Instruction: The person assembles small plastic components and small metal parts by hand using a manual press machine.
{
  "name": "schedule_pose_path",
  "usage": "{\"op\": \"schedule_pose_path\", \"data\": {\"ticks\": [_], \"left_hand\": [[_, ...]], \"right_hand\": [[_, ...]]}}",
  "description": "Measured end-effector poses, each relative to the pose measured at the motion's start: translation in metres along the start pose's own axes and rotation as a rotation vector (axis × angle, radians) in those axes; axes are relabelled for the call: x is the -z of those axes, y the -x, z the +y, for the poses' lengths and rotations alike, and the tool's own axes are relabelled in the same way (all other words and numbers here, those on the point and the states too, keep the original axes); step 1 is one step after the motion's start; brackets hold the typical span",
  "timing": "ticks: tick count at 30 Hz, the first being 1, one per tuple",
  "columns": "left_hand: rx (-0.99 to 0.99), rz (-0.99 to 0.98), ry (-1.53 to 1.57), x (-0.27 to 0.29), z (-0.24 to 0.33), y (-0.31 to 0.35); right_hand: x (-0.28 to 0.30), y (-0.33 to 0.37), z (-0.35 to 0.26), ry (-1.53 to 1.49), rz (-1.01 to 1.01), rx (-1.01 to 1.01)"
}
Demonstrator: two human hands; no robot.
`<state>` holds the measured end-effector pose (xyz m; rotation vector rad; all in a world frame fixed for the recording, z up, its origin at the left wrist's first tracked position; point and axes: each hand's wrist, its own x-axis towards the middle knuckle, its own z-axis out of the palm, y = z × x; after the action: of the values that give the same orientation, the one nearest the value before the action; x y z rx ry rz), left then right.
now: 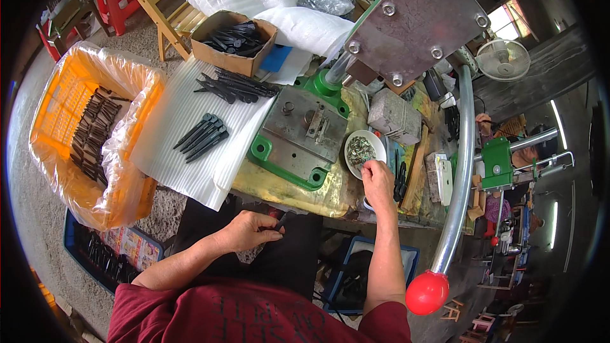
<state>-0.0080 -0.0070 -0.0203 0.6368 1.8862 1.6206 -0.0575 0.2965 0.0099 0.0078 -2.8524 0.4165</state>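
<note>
My left hand (250,231) is over my lap, thumb and fingers closed on a small black piece (281,221), most of it hidden in the grip. My right hand (379,184) reaches to a white bowl (381,147) of small shiny metal parts (359,151). Its fingertips are pinched together at the near rim; whatever they hold is too small to make out. Left of the bowl is the steel plate of a green hand press (260,148), with a small metal fixture (316,126) on top. Black tapered pieces (202,136) lie side by side on white foam sheet.
The press lever (467,152) with its red ball (427,293) curves down close to my right arm. More black pieces fill a cardboard box (259,63). A lined yellow crate (47,124) stands at left. Beyond the bowl are a stone block (395,116) and a phone (445,181).
</note>
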Motion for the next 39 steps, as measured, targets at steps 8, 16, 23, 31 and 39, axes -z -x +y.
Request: {"op": "schedule_pose_path", "data": {"ticks": [8, 16, 23, 31, 39], "left_hand": [[0.017, -0.028, -0.017, -0.001, -0.006, 0.003], [0.018, -0.033, -0.032, -0.002, -0.007, 0.007], [0.061, -0.035, -0.012, 0.0, -0.007, 0.009], [0.011, -0.027, -0.049, -0.004, -0.011, 0.009], [0.033, -0.032, -0.048, -0.005, -0.013, 0.008]], "right_hand": [[-0.003, -0.013, 0.001, 0.086, -0.216, -0.085], [-0.001, -0.013, 0.003, 0.197, -0.263, 0.059], [0.0, -0.007, 0.008, -0.143, -0.061, -0.008], [0.003, -0.008, 0.007, -0.139, -0.058, 0.0], [-0.005, -0.012, 0.005, 0.063, -0.138, 0.054]]}}
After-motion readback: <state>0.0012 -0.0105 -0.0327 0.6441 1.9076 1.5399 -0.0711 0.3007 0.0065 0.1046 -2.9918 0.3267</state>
